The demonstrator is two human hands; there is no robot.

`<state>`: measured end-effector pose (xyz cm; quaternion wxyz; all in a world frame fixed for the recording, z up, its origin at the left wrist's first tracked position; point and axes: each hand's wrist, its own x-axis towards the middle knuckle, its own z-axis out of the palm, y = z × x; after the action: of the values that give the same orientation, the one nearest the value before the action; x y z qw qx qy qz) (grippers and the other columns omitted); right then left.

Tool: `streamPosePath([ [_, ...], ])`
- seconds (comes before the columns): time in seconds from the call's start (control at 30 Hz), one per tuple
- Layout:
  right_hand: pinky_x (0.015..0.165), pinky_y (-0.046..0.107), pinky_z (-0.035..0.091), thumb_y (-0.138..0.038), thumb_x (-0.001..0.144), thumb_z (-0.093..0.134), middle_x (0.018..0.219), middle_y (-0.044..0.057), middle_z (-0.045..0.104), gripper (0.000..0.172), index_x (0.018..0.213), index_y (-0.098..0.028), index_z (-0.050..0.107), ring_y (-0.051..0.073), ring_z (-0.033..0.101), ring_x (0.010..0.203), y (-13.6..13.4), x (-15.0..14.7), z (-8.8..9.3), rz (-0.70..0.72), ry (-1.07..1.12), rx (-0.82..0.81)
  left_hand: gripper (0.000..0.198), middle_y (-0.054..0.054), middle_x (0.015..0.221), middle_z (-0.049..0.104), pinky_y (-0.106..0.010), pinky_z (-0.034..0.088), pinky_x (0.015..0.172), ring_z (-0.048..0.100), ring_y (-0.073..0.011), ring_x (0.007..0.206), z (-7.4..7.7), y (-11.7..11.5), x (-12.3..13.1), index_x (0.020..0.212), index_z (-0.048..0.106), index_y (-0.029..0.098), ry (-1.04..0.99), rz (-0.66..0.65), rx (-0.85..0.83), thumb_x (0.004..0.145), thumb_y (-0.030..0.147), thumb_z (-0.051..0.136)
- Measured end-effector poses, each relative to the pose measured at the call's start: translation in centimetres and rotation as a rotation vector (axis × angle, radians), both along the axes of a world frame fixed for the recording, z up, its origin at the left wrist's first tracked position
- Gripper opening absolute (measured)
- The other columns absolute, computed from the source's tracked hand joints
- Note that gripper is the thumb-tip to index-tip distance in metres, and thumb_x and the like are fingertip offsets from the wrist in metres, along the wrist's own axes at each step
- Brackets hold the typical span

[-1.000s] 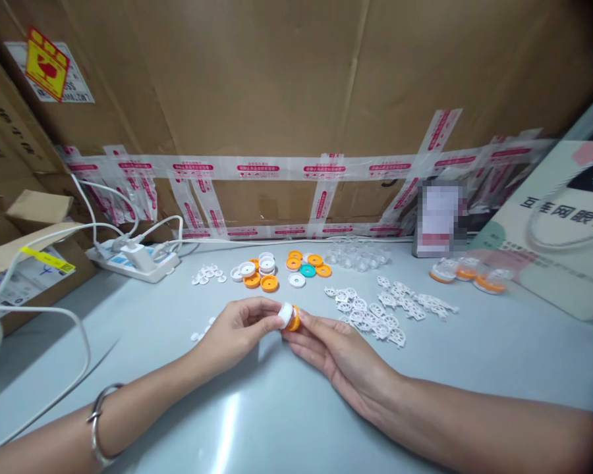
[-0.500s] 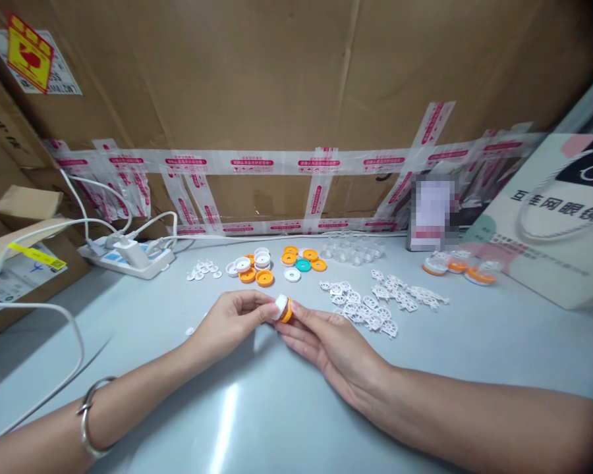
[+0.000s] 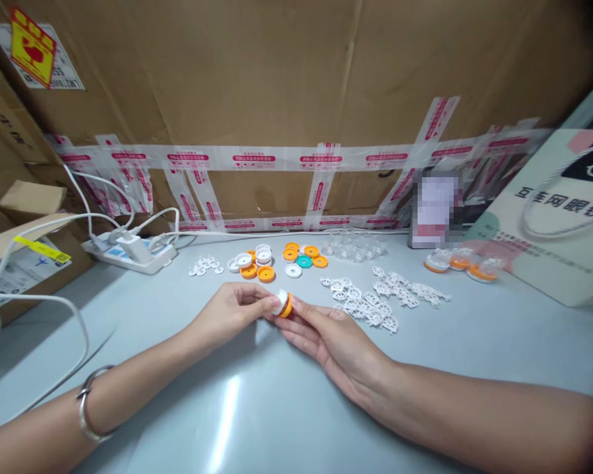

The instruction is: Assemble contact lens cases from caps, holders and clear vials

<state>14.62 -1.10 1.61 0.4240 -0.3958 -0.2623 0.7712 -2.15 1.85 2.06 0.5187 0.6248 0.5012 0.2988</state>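
In front of me, my left hand (image 3: pixel 234 309) pinches a white round plastic cap (image 3: pixel 279 301) between thumb and fingers. An orange plastic ring (image 3: pixel 287 305) sits against it, gripped by the thumb and fingers of my right hand (image 3: pixel 338 336). The two pieces touch along one shared axis, tilted, above the table. My fingertips partly hide both. Just beyond my hands lie orange and white round discs (image 3: pixel 265 273) and a teal disc (image 3: pixel 304 261). White spoked plastic pieces (image 3: pixel 370 309) are spread beside my right hand.
Small white pegs (image 3: pixel 206 265) lie back left, near a power strip (image 3: pixel 133 253) with white cables. Clear cups (image 3: pixel 353 245) stand at the back. Orange-and-white pieces with clear tops (image 3: pixel 481 271) sit by a paper bag (image 3: pixel 543 243). A large cardboard box (image 3: pixel 257 79) walls the back.
Both hands keep their grip on the cap and ring, with the pieces turned slightly. The camera view has shifted a little. A small white piece near my left wrist is no longer visible.
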Motion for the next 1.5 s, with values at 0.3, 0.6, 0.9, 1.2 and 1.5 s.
streamPosePath([
  [0.3, 0.092, 0.030, 0.048, -0.026, 0.078, 0.063, 0.096, 0.012, 0.070, 0.026, 0.097, -0.008, 0.066, 0.018, 0.065, 0.093, 0.0, 0.0, 0.0, 0.004, 0.016, 0.019, 0.027, 0.001, 0.069, 0.066, -0.015, 0.027, 0.037, 0.038, -0.0016, 0.039, 0.8, -0.2, 0.0, 0.084, 0.065, 0.013, 0.051, 0.007, -0.022, 0.077, 0.038, 0.060],
  [0.6, 0.091, 0.029, 0.048, -0.020, 0.079, 0.062, 0.092, 0.008, 0.069, 0.019, 0.094, -0.009, 0.064, 0.016, 0.065, 0.092, 0.2, -0.2, -0.4, 0.042, 0.190, -0.016, 0.027, 0.000, 0.072, 0.067, -0.016, 0.038, 0.044, 0.051, -0.0065, 0.049, 2.4, -1.1, 0.0, 0.081, 0.066, 0.015, 0.163, 0.019, 0.154, 0.077, 0.041, 0.059],
  [0.9, 0.092, 0.027, 0.047, -0.016, 0.083, 0.058, 0.091, 0.006, 0.068, 0.014, 0.093, -0.008, 0.062, 0.015, 0.064, 0.093, 0.0, -0.2, -0.8, 0.116, 0.343, 0.046, 0.024, -0.001, 0.081, 0.069, -0.025, 0.049, 0.069, 0.062, -0.0162, 0.076, 4.1, -2.6, 0.0, 0.084, 0.067, 0.020, 0.327, 0.036, 0.435, 0.077, 0.041, 0.059],
  [1.2, 0.089, 0.025, 0.049, -0.016, 0.083, 0.057, 0.096, 0.008, 0.068, 0.017, 0.098, -0.008, 0.061, 0.016, 0.065, 0.094, 0.1, -0.1, -1.0, 0.098, 0.316, 0.003, 0.028, -0.002, 0.089, 0.069, -0.025, 0.049, 0.072, 0.063, -0.0164, 0.081, 3.6, -1.6, -1.3, 0.091, 0.065, 0.019, 0.191, 0.027, 0.328, 0.078, 0.043, 0.057],
  [1.5, 0.090, 0.026, 0.050, -0.013, 0.082, 0.058, 0.105, 0.012, 0.066, 0.018, 0.099, -0.008, 0.060, 0.017, 0.063, 0.099, 0.5, 1.3, -1.3, 0.017, 0.251, -0.053, 0.024, -0.005, 0.091, 0.065, -0.029, 0.046, 0.073, 0.059, -0.0180, 0.081, 2.0, -0.8, -2.8, 0.095, 0.064, 0.019, 0.681, -0.140, 0.621, 0.078, 0.032, 0.052],
])
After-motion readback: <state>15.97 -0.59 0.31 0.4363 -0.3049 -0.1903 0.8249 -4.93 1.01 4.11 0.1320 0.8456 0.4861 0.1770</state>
